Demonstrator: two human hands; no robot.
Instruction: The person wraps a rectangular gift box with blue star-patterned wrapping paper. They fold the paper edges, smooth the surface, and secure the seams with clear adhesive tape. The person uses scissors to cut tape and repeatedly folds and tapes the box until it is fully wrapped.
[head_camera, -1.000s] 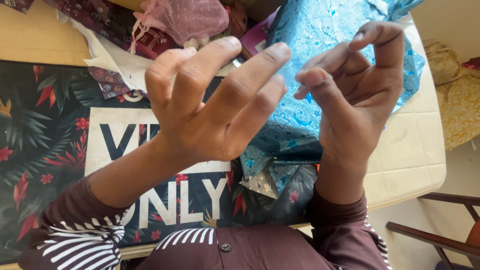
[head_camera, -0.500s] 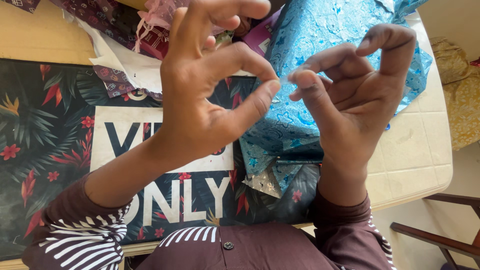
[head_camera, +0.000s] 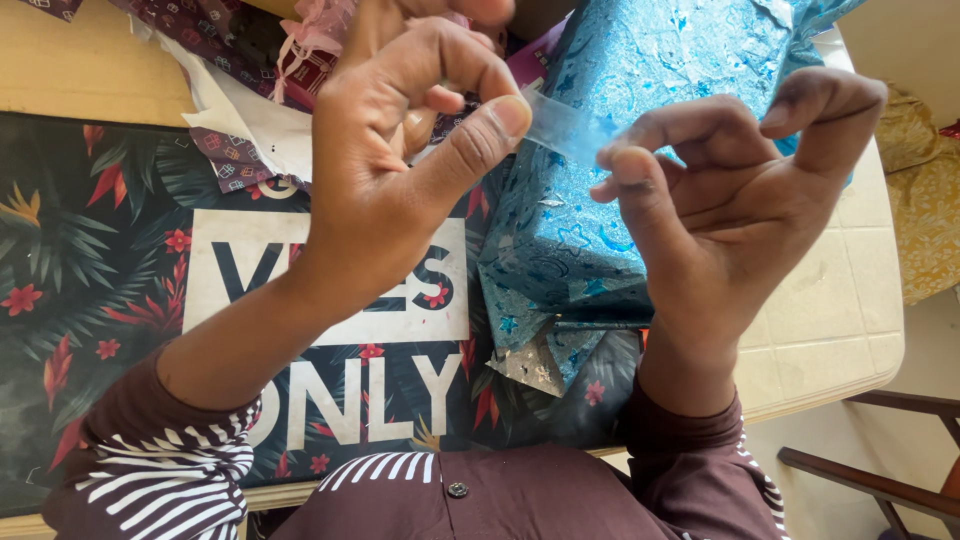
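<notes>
Nearest to us, our maroon sleeves with white stripes (head_camera: 150, 490) frame the bottom of the view, and both forearms rise from them so that the hands meet above the work rather than on it.

Our left hand (head_camera: 395, 190) is curled, its thumb and forefinger pinched shut on one end of a short strip of clear tape (head_camera: 565, 125). Our right hand (head_camera: 735, 205) faces it palm-up; the thumb and a bent finger close on the strip's other end, while the forefinger arches free above. Held between two pinches like this, the tape stays stretched and flat, which we judge keeps it from folding onto itself or sticking to the fingers. The strip hangs in the air between the hands, just above the wrapped shape and apart from it.

Below the hands lies a box covered in shiny blue wrapping paper (head_camera: 640, 100), its near end folded into pointed flaps (head_camera: 545, 345) that sit partly loose. It rests on a dark mat printed with red flowers and leaves (head_camera: 80, 260), which covers the cream table (head_camera: 830, 300) and likely protects its surface.

Farther off, at the table's back edge, we see a heap of maroon patterned paper (head_camera: 220, 40), a white sheet (head_camera: 255, 125) and a pink net pouch (head_camera: 320, 25), pushed aside from the working area. A wooden chair arm (head_camera: 870, 490) shows at lower right.
</notes>
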